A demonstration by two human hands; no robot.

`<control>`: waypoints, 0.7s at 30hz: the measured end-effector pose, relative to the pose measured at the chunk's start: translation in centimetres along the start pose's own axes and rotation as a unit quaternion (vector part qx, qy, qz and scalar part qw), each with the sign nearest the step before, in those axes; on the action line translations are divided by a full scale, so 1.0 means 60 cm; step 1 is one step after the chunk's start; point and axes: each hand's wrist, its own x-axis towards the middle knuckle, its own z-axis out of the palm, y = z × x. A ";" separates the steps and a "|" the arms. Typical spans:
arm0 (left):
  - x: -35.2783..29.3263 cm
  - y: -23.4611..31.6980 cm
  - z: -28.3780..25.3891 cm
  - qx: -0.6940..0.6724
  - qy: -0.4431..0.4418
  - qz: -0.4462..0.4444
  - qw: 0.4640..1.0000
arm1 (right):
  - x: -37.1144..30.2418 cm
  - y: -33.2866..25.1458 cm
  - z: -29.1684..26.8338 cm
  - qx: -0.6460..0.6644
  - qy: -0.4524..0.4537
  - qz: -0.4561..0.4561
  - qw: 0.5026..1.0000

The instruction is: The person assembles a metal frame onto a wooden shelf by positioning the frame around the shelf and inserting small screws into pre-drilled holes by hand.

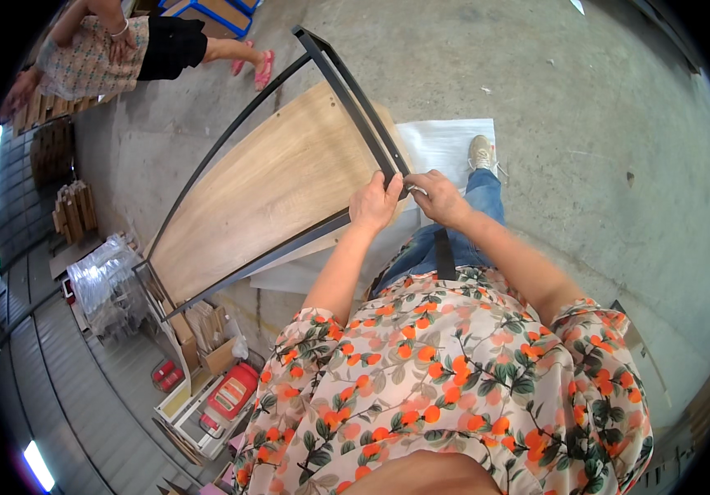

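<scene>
As my left hand (pixel 374 203) pinches the near corner of this black metal-tube frame (pixel 350 111) around a pale wood-grain panel (pixel 264 177), my right hand (pixel 441 200) closes on a small silvery piece (pixel 415 190) just beside; white sheeting (pixel 441 136) lies partly underneath.

frame (pixel 347 107): matt metal | panel (pixel 264 181): smooth wood (grain showing) | floor (pixel 594 157): concrete

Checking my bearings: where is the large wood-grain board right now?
In the head view, the large wood-grain board is left of centre, seen between the bars of the dark metal frame, its right end beside the left hand.
</scene>
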 end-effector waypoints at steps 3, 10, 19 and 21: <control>0.003 0.000 0.001 -0.007 -0.017 -0.016 1.000 | 0.007 -0.008 -0.022 0.006 -0.061 -0.007 0.998; 0.003 0.009 -0.006 0.002 -0.073 -0.044 0.996 | 0.041 -0.017 -0.069 -0.008 -0.234 -0.007 0.972; -0.004 -0.002 -0.011 -0.042 -0.095 -0.026 0.994 | 0.054 -0.003 -0.071 -0.060 -0.251 -0.198 0.946; -0.005 0.008 -0.020 -0.061 -0.111 -0.037 0.991 | 0.047 0.000 -0.075 -0.059 -0.221 -0.214 0.950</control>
